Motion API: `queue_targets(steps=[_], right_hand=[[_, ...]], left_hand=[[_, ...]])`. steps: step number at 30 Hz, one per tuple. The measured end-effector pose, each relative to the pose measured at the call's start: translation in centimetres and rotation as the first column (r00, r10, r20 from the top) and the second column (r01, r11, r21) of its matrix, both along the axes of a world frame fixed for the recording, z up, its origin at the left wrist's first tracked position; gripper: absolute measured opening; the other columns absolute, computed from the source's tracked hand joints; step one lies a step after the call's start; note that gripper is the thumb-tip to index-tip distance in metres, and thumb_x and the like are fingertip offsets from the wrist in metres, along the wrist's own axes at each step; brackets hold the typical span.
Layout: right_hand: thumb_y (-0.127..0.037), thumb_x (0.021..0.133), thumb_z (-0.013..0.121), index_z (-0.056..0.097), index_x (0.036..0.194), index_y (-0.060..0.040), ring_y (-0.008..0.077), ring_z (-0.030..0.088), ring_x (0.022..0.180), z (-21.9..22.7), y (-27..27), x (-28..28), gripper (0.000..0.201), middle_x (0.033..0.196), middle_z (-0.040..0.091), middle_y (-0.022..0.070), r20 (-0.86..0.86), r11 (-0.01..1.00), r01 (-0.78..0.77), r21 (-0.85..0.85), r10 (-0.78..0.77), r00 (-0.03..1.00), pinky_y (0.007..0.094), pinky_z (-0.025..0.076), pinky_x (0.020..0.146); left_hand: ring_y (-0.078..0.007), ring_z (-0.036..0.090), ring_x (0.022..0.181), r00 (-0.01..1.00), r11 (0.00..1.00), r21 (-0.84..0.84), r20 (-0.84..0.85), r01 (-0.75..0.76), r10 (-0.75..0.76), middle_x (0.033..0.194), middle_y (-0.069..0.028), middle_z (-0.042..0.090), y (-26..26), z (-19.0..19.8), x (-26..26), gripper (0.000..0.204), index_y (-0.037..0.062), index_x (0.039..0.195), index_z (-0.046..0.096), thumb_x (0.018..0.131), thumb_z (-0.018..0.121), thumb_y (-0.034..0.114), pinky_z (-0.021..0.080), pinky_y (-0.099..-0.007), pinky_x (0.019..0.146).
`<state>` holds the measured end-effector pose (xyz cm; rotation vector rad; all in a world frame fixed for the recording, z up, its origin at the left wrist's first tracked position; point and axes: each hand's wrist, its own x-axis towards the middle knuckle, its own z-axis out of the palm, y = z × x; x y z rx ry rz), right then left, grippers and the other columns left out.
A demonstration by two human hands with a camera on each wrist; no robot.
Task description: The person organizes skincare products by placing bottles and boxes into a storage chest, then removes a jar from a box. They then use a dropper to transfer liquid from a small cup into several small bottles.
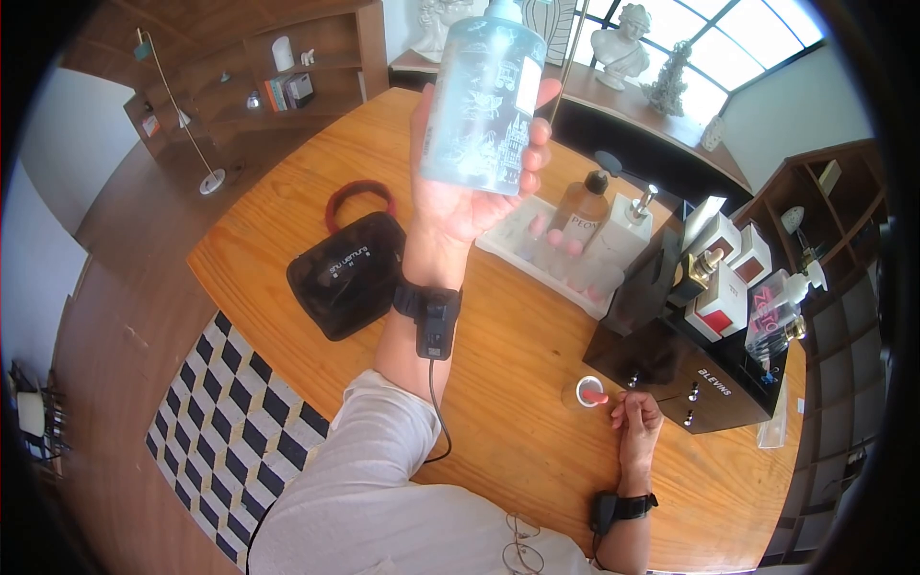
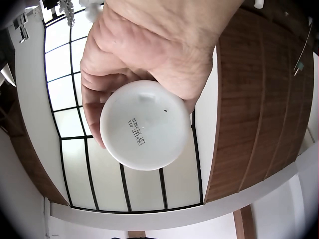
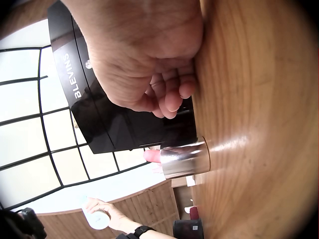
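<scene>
My left hand (image 1: 455, 213) grips a translucent blue pump bottle (image 1: 479, 110), raised well above the table, with the fingers and thumb wrapped round its lower part. In the left wrist view the bottle's round white base (image 2: 144, 127) faces the camera, with small print on it. My right hand (image 1: 639, 414) rests on the table with its fingers loosely curled, holding nothing. Close by its fingertips stands a small shiny metallic cup (image 3: 187, 159) with a pink-tipped item sticking out. The black drawer box (image 1: 656, 379) marked BLEVINS is just beyond that hand.
A black zip case (image 1: 350, 278) and a red ring-shaped band (image 1: 359, 192) lie left of the raised arm. Behind, a white tray (image 1: 517, 257) carries several items, near a brown pump bottle (image 1: 582, 206) and a white dispenser (image 1: 625, 230). Boxes and bottles crowd the drawer box's top.
</scene>
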<state>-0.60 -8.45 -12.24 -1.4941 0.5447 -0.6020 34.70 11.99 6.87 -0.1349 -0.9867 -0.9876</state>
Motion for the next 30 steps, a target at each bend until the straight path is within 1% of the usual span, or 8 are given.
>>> queue_targets(steps=[3, 6, 9, 10, 16, 19, 22, 30], right_hand=[[-0.021, 0.101, 0.061, 0.066, 0.096, -0.0004, 0.0056, 0.052, 0.056, 0.0, 0.0, 0.0, 0.022, 0.07, 0.064, 0.0027, 0.002, 1.0, -0.003, -0.002, 0.003, 1.0, 0.0205, 0.041, 0.055], [-0.02, 0.101, 0.06, 0.066, 0.096, -0.0002, 0.0056, 0.052, 0.056, 0.1, 0.0, 0.1, 0.021, 0.07, 0.064, 0.0029, -0.004, 1.0, -0.002, -0.006, 0.002, 1.0, 0.0205, 0.041, 0.055], [-0.019, 0.101, 0.06, 0.066, 0.096, -0.0003, 0.0056, 0.052, 0.056, 0.2, 0.1, 0.0, 0.021, 0.07, 0.064, 0.0029, -0.012, 1.0, 0.0, -0.008, 0.0, 1.0, 0.0204, 0.041, 0.055], [-0.019, 0.101, 0.06, 0.066, 0.096, -0.0004, 0.0056, 0.052, 0.056, 0.2, 0.1, 0.0, 0.021, 0.07, 0.064, 0.0029, -0.014, 1.0, 0.0, -0.009, 0.0, 1.0, 0.0204, 0.041, 0.055], [-0.023, 0.101, 0.06, 0.066, 0.095, -0.0044, 0.0046, 0.05, 0.056, 0.2, 0.2, 0.1, 0.02, 0.07, 0.062, -0.0002, -0.021, 1.0, -0.003, -0.006, 0.002, 1.0, 0.018, 0.037, 0.052], [-0.023, 0.101, 0.061, 0.066, 0.095, -0.0043, 0.0048, 0.05, 0.056, 0.3, 0.2, 0.1, 0.02, 0.07, 0.062, 0.0001, -0.036, 1.0, 0.004, -0.012, -0.004, 0.999, 0.0181, 0.037, 0.052], [-0.021, 0.102, 0.06, 0.066, 0.096, -0.0014, 0.0048, 0.052, 0.056, 0.2, 0.1, 0.1, 0.021, 0.07, 0.064, 0.0019, -0.03, 1.0, 0.006, -0.027, -0.007, 1.0, 0.0198, 0.039, 0.053], [-0.02, 0.101, 0.06, 0.066, 0.096, -0.0004, 0.0051, 0.052, 0.057, 0.1, 0.0, 0.0, 0.021, 0.07, 0.064, 0.0026, -0.017, 1.0, -0.005, -0.014, 0.004, 1.0, 0.0197, 0.04, 0.055]], left_hand=[[-0.0277, 0.06, 0.096, 0.999, 0.998, -0.042, 0.002, 0.044, -0.044, 0.119, -0.0223, 0.055, -0.2, -0.1, 0.1, 0.098, -0.0081, 0.152, 0.02, 0.093, 0.051, 0.064, 0.058, -0.0401, 0.082], [-0.0358, 0.062, 0.109, 0.99, 0.99, 0.008, -0.025, -0.141, 0.142, 0.13, -0.0282, 0.054, -0.1, -0.2, 0.1, 0.09, -0.0064, 0.152, 0.024, 0.096, 0.048, 0.06, 0.057, -0.0459, 0.091], [-0.0412, 0.059, 0.119, 0.796, 0.769, 0.221, 0.068, -0.6, 0.602, 0.136, -0.0313, 0.052, -0.1, 0.2, -0.7, 0.082, -0.0032, 0.151, 0.03, 0.098, 0.046, 0.058, 0.053, -0.0511, 0.099], [-0.0413, 0.058, 0.121, 0.774, 0.743, 0.245, 0.054, -0.622, 0.631, 0.134, -0.0293, 0.054, -0.2, 0.3, -0.7, 0.076, -0.0005, 0.148, 0.036, 0.099, 0.047, 0.055, 0.052, -0.0518, 0.101], [-0.0357, 0.061, 0.115, 0.676, 0.686, 0.426, -0.203, -0.59, 0.708, 0.126, -0.0183, 0.059, -1.2, -1.2, 1.0, 0.061, 0.0015, 0.138, 0.044, 0.096, 0.062, 0.042, 0.051, -0.0503, 0.101], [-0.0292, 0.063, 0.113, 0.53, 0.509, 0.465, -0.096, -0.724, 0.843, 0.124, -0.0128, 0.06, -1.9, -1.6, 1.2, 0.058, 0.0039, 0.136, 0.046, 0.093, 0.069, 0.036, 0.051, -0.0492, 0.101], [-0.0248, 0.062, 0.116, 0.527, 0.486, 0.481, -0.057, -0.73, 0.848, 0.126, -0.0112, 0.061, -1.8, -2.0, 1.9, 0.059, 0.0051, 0.137, 0.045, 0.092, 0.071, 0.033, 0.051, -0.0485, 0.101], [-0.0352, 0.064, 0.113, 0.642, 0.619, 0.422, -0.106, -0.663, 0.759, 0.126, -0.0159, 0.062, -1.3, -2.3, 2.6, 0.062, 0.0028, 0.137, 0.047, 0.094, 0.064, 0.045, 0.052, -0.0521, 0.098]])
